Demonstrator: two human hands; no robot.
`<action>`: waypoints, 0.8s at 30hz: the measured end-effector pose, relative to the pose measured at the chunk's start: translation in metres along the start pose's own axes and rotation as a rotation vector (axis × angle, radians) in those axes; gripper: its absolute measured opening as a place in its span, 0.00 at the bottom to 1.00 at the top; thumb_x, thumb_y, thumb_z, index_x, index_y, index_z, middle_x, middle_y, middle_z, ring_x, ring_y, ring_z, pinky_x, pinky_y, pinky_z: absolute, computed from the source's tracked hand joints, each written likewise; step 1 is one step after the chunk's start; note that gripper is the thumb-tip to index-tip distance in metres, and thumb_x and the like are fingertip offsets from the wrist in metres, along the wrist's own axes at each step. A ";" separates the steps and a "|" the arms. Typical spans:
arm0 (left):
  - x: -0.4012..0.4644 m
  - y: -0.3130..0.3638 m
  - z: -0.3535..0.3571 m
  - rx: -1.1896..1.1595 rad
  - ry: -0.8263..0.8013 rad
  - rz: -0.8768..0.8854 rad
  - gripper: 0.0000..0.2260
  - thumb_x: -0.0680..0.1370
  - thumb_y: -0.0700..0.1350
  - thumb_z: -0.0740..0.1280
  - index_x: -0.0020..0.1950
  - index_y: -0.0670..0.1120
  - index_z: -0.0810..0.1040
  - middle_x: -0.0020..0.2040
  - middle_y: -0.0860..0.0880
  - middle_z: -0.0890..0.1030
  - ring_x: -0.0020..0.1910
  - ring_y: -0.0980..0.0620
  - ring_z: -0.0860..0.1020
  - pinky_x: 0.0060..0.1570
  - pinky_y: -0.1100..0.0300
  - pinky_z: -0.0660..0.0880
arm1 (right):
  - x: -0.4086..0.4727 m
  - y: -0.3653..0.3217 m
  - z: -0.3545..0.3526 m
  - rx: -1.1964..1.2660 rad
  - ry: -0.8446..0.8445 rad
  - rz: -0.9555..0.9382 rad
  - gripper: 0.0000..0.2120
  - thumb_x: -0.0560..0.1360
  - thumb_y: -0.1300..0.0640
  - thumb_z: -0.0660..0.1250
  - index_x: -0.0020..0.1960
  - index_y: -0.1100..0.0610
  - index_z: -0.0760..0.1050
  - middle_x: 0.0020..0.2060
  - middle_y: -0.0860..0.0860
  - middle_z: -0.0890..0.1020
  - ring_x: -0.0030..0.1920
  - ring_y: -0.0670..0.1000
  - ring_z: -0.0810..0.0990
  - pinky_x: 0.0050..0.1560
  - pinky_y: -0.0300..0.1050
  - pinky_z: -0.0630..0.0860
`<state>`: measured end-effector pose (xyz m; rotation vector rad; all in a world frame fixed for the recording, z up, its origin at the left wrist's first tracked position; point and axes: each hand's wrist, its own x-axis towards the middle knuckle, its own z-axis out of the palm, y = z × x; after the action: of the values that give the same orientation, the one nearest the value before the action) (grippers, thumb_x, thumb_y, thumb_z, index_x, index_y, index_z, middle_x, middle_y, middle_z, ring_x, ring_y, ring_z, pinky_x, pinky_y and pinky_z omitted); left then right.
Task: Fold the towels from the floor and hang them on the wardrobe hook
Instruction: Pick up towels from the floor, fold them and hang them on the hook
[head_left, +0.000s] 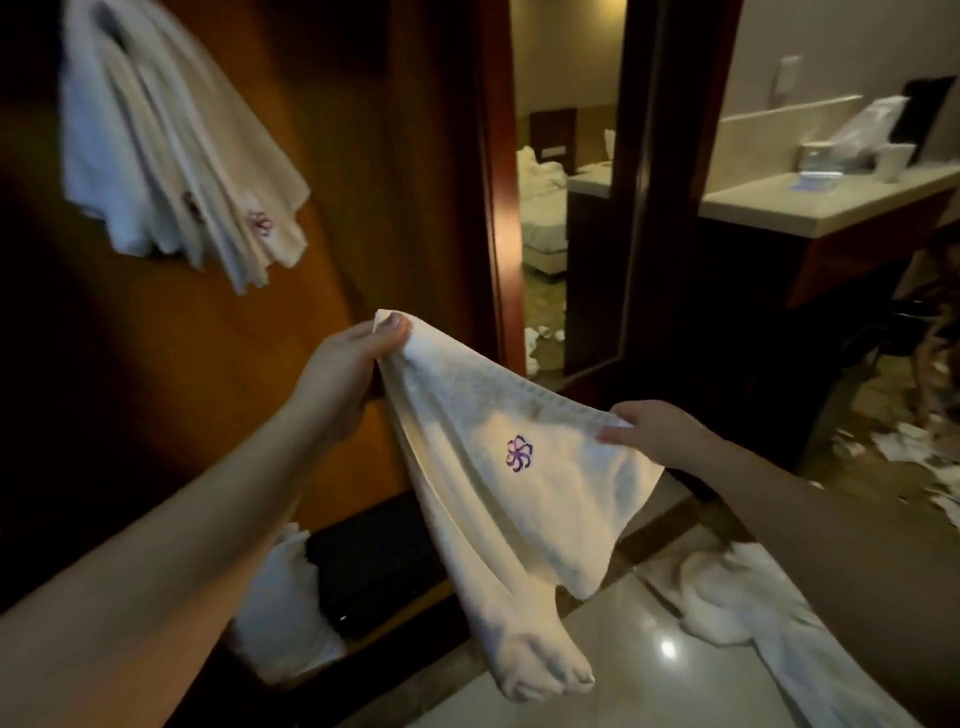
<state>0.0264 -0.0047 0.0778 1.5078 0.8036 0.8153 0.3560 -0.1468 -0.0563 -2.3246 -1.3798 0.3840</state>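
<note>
White towel (498, 499) (purple flower emblem (519, 453)) — both hands pinching corners.

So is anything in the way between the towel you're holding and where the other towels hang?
Nothing visible blocks it. The held towel, pinched by the left hand and right hand, has open air up to the hanging towels on the wardrobe. The hook itself is hidden.

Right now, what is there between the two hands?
In the head view, only the top edge of the held towel runs between the left hand and the right hand. Both pinch it; its purple logo hangs just below.
</note>
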 end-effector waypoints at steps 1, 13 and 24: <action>-0.008 0.001 -0.023 -0.013 0.018 0.003 0.16 0.81 0.51 0.66 0.62 0.42 0.79 0.58 0.42 0.82 0.58 0.42 0.80 0.59 0.49 0.78 | -0.005 -0.017 0.001 -0.004 0.020 -0.004 0.11 0.76 0.38 0.70 0.48 0.44 0.72 0.44 0.42 0.78 0.39 0.39 0.72 0.36 0.36 0.66; -0.097 0.009 -0.230 0.044 0.173 0.059 0.23 0.74 0.61 0.72 0.60 0.45 0.83 0.56 0.47 0.85 0.56 0.46 0.83 0.59 0.49 0.77 | -0.074 -0.197 0.030 0.146 0.215 -0.052 0.17 0.81 0.43 0.62 0.47 0.57 0.78 0.40 0.53 0.81 0.40 0.53 0.79 0.38 0.47 0.70; -0.152 0.016 -0.267 -0.121 0.290 -0.007 0.21 0.81 0.53 0.67 0.68 0.40 0.76 0.63 0.40 0.81 0.61 0.40 0.80 0.61 0.47 0.76 | -0.125 -0.361 0.035 0.436 -0.114 -0.276 0.25 0.79 0.54 0.64 0.75 0.50 0.67 0.32 0.50 0.83 0.28 0.46 0.78 0.25 0.39 0.70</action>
<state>-0.2798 0.0016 0.1061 1.2957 0.9535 1.0743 0.0040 -0.0951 0.0882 -1.7610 -1.4719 0.6646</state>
